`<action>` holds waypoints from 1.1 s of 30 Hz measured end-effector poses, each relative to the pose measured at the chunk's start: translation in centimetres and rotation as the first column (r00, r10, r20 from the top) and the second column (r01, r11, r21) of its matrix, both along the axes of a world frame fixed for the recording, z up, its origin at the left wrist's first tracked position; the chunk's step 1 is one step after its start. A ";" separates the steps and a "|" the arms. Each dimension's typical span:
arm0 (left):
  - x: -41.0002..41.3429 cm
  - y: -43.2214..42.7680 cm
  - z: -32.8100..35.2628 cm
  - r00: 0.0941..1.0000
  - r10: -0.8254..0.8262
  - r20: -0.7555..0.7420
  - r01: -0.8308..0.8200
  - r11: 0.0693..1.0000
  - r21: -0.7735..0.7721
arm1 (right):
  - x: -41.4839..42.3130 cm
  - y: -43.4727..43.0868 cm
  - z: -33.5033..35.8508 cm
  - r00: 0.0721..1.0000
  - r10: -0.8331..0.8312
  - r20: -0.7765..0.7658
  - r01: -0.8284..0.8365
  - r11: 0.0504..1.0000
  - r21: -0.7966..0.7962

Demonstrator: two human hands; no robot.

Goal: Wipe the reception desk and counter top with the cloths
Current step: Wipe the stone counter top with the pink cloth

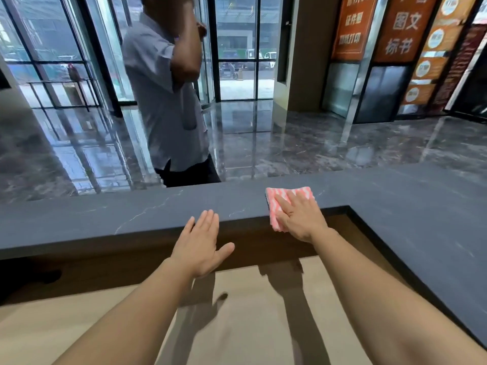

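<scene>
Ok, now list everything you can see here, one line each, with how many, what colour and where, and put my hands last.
pink and white striped cloth: one, pink and white, on the counter top's near edge, beside its inner corner
dark grey stone counter top: one, dark grey with pale veins, across the middle and down the right
light wooden desk: one, pale beige, below the counter top, nearest the camera
person in a light grey short-sleeved shirt: one, grey shirt and dark trousers, standing beyond the counter
glossy dark marble floor: one, dark grey, beyond the counter
glass doors: several panes, black frames, at the back
orange signs: at least three, orange with white characters, back right
left hand: one, flat, fingertips over the counter top's near edge
right hand: one, flat, pressing on the cloth
</scene>
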State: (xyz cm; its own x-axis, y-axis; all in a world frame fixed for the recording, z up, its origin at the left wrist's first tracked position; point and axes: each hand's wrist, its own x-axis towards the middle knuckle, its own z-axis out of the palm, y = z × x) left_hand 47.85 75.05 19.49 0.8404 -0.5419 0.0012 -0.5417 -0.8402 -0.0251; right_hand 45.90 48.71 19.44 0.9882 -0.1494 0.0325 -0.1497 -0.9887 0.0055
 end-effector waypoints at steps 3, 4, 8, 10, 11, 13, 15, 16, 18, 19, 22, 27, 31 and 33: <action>0.0 -0.4 -0.1 1.000 -0.014 0.007 0.014 1.000 -0.005 | -1.5 -3.1 0.7 0.998 -0.066 -0.025 0.067 0.997 0.034; 0.0 -0.4 -0.2 1.000 -0.016 0.007 0.016 1.000 -0.008 | -1.7 -3.7 0.7 0.997 -0.072 -0.038 0.073 0.997 0.039; -0.2 1.0 -0.4 1.000 -0.006 0.017 0.007 1.000 -0.012 | -1.6 -3.8 -0.1 0.996 -0.082 -0.047 0.082 0.997 -0.006; 0.0 2.2 -0.3 1.000 0.021 0.022 -0.021 1.000 -0.020 | -1.6 -2.9 -0.6 0.995 -0.096 -0.003 0.096 0.995 -0.024; 0.1 2.9 -0.3 0.999 0.041 0.024 -0.041 0.999 -0.024 | -1.6 -2.2 -0.8 0.996 -0.084 0.027 0.085 0.996 -0.037; 0.3 4.3 -0.1 0.996 0.086 0.021 -0.085 0.996 -0.017 | -1.6 0.2 -1.1 0.994 -0.043 0.103 0.049 0.997 -0.064; 0.3 5.6 -0.2 0.992 0.122 0.012 -0.122 0.993 -0.004 | -1.3 3.2 -1.6 0.983 -0.028 0.179 0.042 0.996 -0.073; 0.3 6.2 -0.2 0.991 0.133 0.009 -0.133 0.991 -0.005 | -1.0 4.8 -1.8 0.979 -0.028 0.201 0.042 0.997 -0.066; 0.2 7.1 -0.3 0.990 0.143 0.009 -0.143 0.990 -0.015 | -0.3 7.6 -2.0 0.980 -0.009 0.201 0.021 0.998 -0.055; 0.2 7.1 -0.3 0.990 0.144 0.012 -0.143 0.990 -0.017 | 0.0 8.7 -2.0 0.981 0.005 0.193 0.005 0.999 -0.052; 0.0 8.0 -0.3 0.988 0.152 0.020 -0.152 0.988 -0.002 | 1.0 12.7 -1.7 0.982 0.054 0.181 -0.050 0.998 -0.027; -0.1 9.3 -0.6 0.990 0.141 0.025 -0.141 0.990 -0.006 | 2.4 19.3 -0.9 0.989 0.123 0.085 -0.125 0.992 0.018; 0.0 10.2 -0.8 0.992 0.125 0.032 -0.125 0.992 -0.012 | 3.6 22.4 -0.3 0.982 0.189 -0.011 -0.189 0.981 0.043; 0.1 10.4 -1.1 0.992 0.118 0.040 -0.117 0.993 -0.023 | 3.6 22.2 -0.1 0.978 0.208 0.003 -0.208 0.976 0.065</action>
State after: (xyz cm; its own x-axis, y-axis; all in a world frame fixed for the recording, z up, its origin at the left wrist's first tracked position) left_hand 47.96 85.42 18.43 0.8974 -0.4387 0.0479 -0.4378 -0.8986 -0.0272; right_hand 49.49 70.94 19.32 0.9980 0.0575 0.0257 0.0590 -0.9965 -0.0592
